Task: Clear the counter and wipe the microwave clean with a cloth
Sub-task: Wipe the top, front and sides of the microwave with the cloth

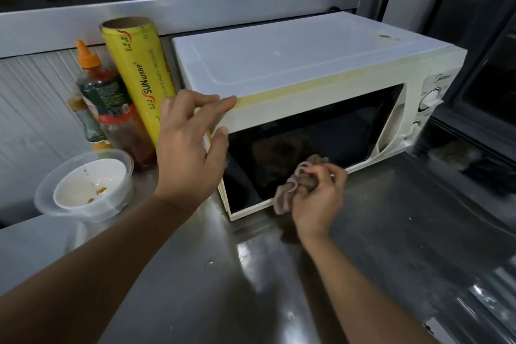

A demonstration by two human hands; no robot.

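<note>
Cloth point(296, 184) bunched in right hand point(318, 198) fingers against microwave point(293, 64) door's lower edge on steel worktop point(391, 232), left hand point(190, 148) fingers straight on its top front corner, bowl point(86, 184), bottles point(111, 109), wrap roll point(139, 78) to the left.

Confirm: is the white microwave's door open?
No, the white microwave's dark glass door sits shut, flush with the front.
</note>
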